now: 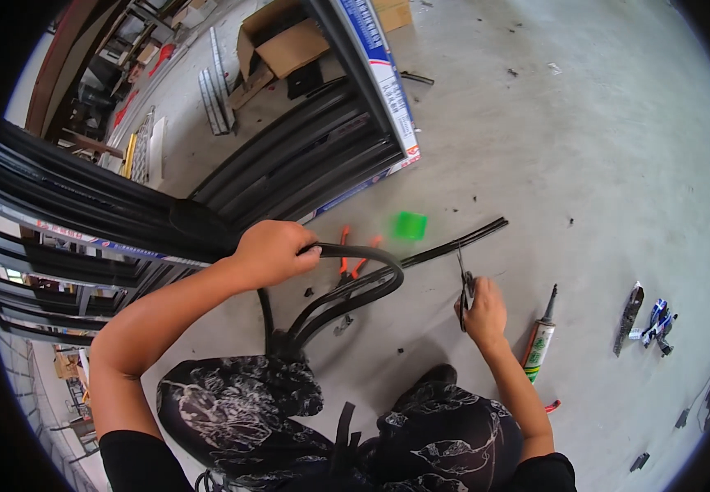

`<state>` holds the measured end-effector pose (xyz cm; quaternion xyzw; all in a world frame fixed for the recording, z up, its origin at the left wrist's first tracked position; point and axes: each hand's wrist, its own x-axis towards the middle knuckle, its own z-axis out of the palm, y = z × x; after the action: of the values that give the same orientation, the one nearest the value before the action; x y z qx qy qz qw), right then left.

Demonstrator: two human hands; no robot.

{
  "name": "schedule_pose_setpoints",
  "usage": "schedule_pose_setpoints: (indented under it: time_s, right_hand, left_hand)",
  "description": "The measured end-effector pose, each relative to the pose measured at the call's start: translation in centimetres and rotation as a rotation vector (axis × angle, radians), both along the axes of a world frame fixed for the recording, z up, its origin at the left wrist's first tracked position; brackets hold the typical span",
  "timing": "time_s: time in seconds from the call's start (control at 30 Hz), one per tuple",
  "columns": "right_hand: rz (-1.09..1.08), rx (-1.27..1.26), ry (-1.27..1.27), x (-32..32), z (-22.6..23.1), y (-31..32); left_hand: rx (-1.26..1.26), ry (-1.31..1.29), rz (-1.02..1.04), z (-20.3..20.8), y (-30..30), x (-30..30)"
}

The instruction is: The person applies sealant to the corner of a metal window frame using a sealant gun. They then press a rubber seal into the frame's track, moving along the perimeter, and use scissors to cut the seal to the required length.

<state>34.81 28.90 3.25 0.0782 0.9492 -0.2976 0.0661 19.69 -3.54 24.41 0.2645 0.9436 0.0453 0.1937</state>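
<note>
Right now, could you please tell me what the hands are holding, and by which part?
The left hand grips a black strip by the upper run of its bend; the right hand holds scissors by the handles.

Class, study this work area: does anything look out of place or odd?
Yes, two things. A bright green patch near the orange-handled pliers has blurred edges; I cannot tell what it is. Right of the sealant cartridge, a crumpled blue-and-black scrap lies on the floor like discarded litter.
</note>
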Motion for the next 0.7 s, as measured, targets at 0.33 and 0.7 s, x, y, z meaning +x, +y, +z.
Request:
schedule_pose_setpoints:
  time_s: [0.33, 0.7]
  right_hand:
    - [-0.030, -0.814, 0.004, -0.9, 1.9, -5.1]
    - [-0.012, -1.211, -0.381, 0.7, 5.1, -15.1]
  left_hand:
    - [0.440, -0.699, 0.604, -5.8, -3.9, 2.0]
    - [0.505, -0.676, 0.563, -8.4, -0.5, 0.4]
